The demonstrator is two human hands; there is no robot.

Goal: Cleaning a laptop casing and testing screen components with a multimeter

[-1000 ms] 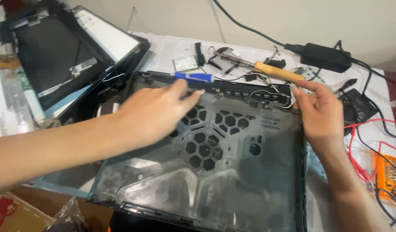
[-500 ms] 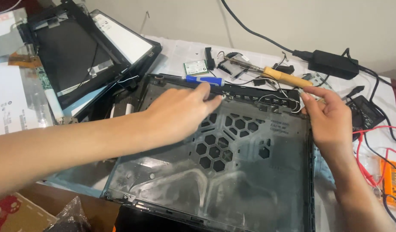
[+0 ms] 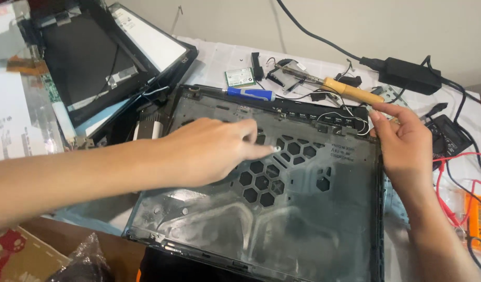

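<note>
Black plastic laptop base (image 3: 303, 219) is lying under both our hands: we are pressing our left hand (image 3: 209, 151), fingers extended, onto its honeycomb vents while our right hand (image 3: 405, 146) is gripping its far-right edge.

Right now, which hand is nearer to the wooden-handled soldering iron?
The right hand. Its fingertips sit at the laptop base panel's far right corner, just below the soldering iron. The left hand rests on the hexagonal vent grille, farther toward the panel's middle.
</note>
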